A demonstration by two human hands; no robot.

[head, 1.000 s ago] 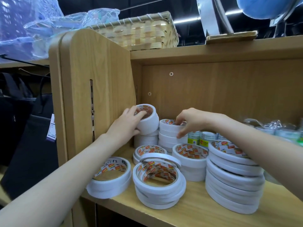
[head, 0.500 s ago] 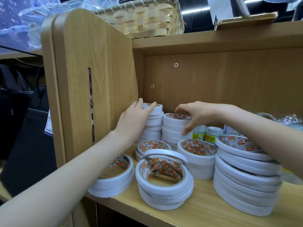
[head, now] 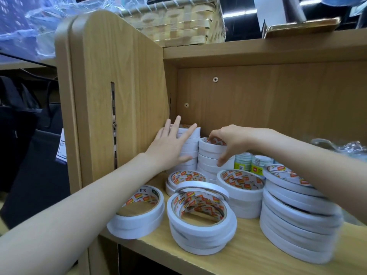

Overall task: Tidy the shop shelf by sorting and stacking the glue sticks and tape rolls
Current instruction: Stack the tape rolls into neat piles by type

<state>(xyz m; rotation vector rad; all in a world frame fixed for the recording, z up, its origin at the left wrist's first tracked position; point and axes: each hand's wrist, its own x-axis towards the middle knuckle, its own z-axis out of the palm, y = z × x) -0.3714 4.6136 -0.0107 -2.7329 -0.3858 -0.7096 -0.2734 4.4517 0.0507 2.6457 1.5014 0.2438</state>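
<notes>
Head view: right grip (head: 228, 143) pinches tape stack (head: 210, 155) top.

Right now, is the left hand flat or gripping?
Flat: the left hand presses straight fingers against the back-corner tape stack.

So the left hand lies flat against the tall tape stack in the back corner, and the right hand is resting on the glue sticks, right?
Not quite. In the head view the right hand grips the shorter tape stack, not the glue sticks behind it. The left hand does lie flat against the tall tape stack in the back corner.
</notes>
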